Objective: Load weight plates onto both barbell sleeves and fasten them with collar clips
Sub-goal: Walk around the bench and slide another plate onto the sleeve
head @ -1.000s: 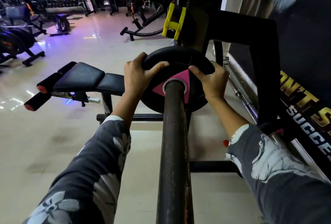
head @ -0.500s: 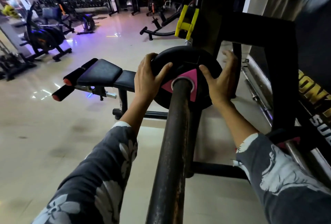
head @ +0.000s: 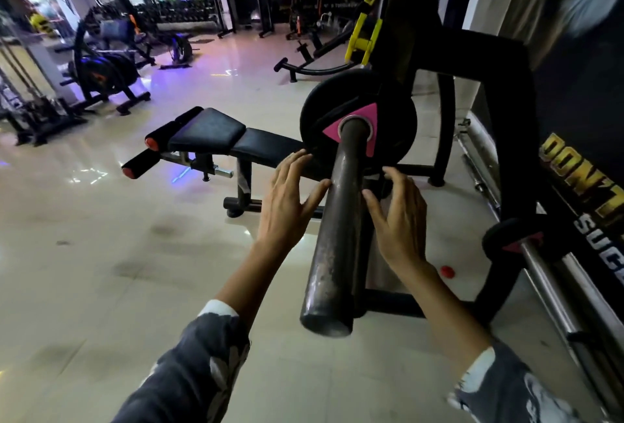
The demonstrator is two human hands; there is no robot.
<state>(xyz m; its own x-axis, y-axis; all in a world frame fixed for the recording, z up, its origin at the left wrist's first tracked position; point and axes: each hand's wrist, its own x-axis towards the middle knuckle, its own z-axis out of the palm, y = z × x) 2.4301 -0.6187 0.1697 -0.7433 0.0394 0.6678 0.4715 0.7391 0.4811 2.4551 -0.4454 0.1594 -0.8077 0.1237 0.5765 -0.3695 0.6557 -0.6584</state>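
The barbell sleeve (head: 337, 226) is a thick round steel tube, dull brown-grey and scuffed, with worn patches towards its blunt free end near the camera. Far up the sleeve sits the weight plate (head: 341, 98), a matte black rubbery disc with a pink triangular insert (head: 366, 125) around a bright metal hub ring; it stands upright, square to the tube, close against the black rack frame (head: 506, 101). The left hand (head: 287, 199) is spread wide and holds nothing, its fingertips near the plate's lower rim and its thumb just beside the sleeve; whether it touches the steel cannot be told. The right hand (head: 398, 216) is likewise loose and empty, fingers gently bent, close along the other side of the tube. The stretch of sleeve from the hands to its end carries nothing. To the left lies glossy pale tiled floor (head: 101, 253), with a padded black bench (head: 209, 128) and its foam rollers (head: 138, 166) beyond. To the right the frame's square-tube legs and a printed wall banner (head: 580, 179) close in tightly, with a small red cap (head: 447, 271) on the floor between.
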